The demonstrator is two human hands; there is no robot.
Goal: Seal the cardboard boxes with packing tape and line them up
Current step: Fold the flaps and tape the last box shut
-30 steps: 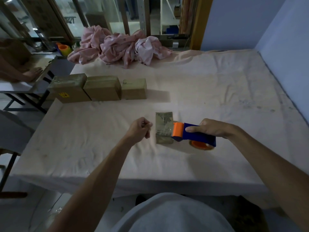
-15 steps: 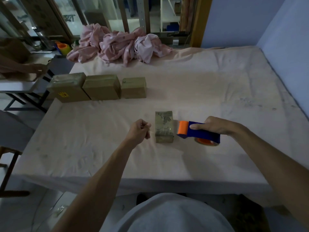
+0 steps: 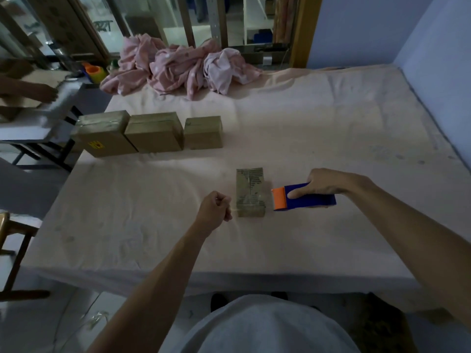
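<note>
Cardboard box [image 3: 251, 192], small with print on its top, lies flat just to the right of the clenched fingers [image 3: 225, 203] of the left hand [image 3: 215, 208]. Those fingers are curled tight and pinch the end of a thin, pale tape strip [image 3: 233, 209], which runs from them to the near end of the box, where the top looks glossy. On the far side of the box from that fist, the right hand [image 3: 328, 183] grips a blue tape dispenser [image 3: 309, 200]. Its index finger lies straight along the side and the other fingers wrap over the top. The dispenser's orange front faces the box from just beside it, with a narrow gap between. Everything rests on a pale pink sheet [image 3: 331, 123]. Well beyond the left fingers, three larger boxes [image 3: 154, 132] stand side by side in a row. Farther off still lies a crumpled heap of pink cloth [image 3: 183, 67]. Far out to the left, another person's hand [image 3: 46, 94] rests on a side table [image 3: 28, 128].
</note>
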